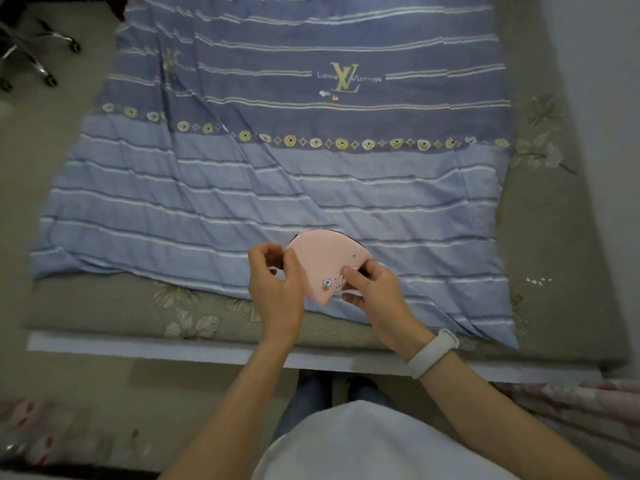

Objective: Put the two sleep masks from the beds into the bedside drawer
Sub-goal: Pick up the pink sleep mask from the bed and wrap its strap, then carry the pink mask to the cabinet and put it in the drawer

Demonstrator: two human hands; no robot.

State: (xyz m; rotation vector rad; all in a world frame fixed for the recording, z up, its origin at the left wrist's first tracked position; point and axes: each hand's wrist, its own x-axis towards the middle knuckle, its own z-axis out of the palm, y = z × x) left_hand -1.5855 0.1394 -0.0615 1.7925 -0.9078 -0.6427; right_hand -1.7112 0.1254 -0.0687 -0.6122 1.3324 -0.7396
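We've got the pink mask (325, 263) in both hands, lifted just over the near edge of the bed (104, 306). Left hand (277, 282) pinches its left edge, fingers curled; right hand (372, 289) pinches the lower right corner. It looks light, soft and floppy, so we'd judge an edge pinch is enough, minding any strap. White band (433, 353) on right wrist. Farther out, the blue sheet (277, 168) reads "LV", roughly "Louis Vuitton". Drawer not in view.

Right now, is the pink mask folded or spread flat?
Folded, it seems. The pink sleep mask shows as one fan-shaped half, pinched between left hand and right hand above the blue striped sheet.
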